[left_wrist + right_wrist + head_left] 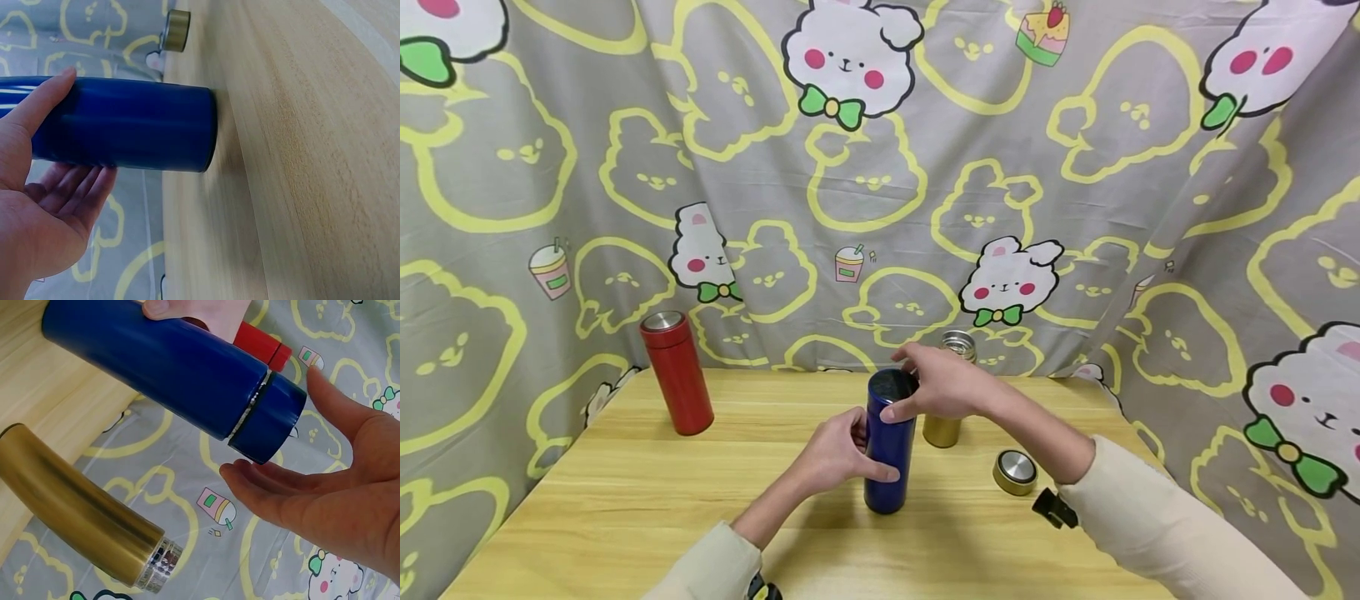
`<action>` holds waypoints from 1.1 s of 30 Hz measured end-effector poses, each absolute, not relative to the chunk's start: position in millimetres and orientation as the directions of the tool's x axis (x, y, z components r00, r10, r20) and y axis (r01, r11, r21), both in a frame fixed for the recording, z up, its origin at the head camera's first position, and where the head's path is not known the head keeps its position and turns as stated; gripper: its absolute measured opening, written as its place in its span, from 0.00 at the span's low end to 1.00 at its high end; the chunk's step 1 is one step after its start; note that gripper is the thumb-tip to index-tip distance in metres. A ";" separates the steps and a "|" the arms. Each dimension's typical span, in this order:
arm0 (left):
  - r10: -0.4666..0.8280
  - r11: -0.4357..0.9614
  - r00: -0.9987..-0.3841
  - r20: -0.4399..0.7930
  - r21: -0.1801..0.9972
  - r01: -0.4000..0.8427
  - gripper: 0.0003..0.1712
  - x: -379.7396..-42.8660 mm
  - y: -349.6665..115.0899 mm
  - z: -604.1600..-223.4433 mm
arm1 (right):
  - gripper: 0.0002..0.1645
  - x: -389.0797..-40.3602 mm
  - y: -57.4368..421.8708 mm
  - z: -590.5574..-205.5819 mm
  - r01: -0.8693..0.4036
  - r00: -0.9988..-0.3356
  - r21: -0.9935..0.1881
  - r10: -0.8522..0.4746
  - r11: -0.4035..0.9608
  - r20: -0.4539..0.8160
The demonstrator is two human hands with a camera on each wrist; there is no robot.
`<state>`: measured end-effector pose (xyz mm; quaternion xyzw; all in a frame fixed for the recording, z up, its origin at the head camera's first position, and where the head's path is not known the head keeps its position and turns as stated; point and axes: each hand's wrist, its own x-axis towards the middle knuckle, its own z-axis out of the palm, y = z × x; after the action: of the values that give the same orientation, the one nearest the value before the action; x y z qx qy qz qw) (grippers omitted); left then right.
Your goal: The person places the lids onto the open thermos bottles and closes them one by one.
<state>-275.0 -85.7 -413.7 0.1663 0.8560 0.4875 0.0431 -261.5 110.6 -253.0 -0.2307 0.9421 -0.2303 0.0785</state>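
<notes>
Blue vacuum flask: upright over the middle of the wood-grain tabletop, between both hands; contact of its base with the wood cannot be told for certain. Its body is gripped by the left hand, thumb laid across one side, fingers curved round the other. Its blue lid is framed by the right hand, thumb and fingers spread apart to either side; firm contact cannot be told. A bright silver line is seen where lid and body meet. Just behind, to the right, a gold flask is stood, steel neck bared. Its gold lid is set down near the right forearm. Far left, a red flask is stood upright. Patterned cloth is hung behind.
</notes>
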 end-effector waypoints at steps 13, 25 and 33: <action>0.324 0.480 -0.942 0.090 0.842 0.246 0.35 -274.5 -86.3 -412.9 | 0.38 -263.4 111.6 -251.0 -0.450 -0.835 -0.516 -0.549 0.729 -0.047; 0.325 0.465 -0.941 0.092 0.851 0.244 0.34 -273.6 -85.8 -412.5 | 0.35 -260.4 112.1 -252.1 -0.443 -0.858 -0.496 -0.513 0.747 -0.007; 0.319 0.471 -0.943 0.096 0.847 0.246 0.36 -274.3 -85.4 -413.7 | 0.35 -261.3 111.4 -257.5 -0.419 -0.893 -0.454 -0.448 0.786 0.049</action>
<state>-274.3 -85.4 -413.7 0.1649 0.8567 0.4872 0.0379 -261.3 111.4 -257.5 -0.2294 0.9446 -0.2329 0.0305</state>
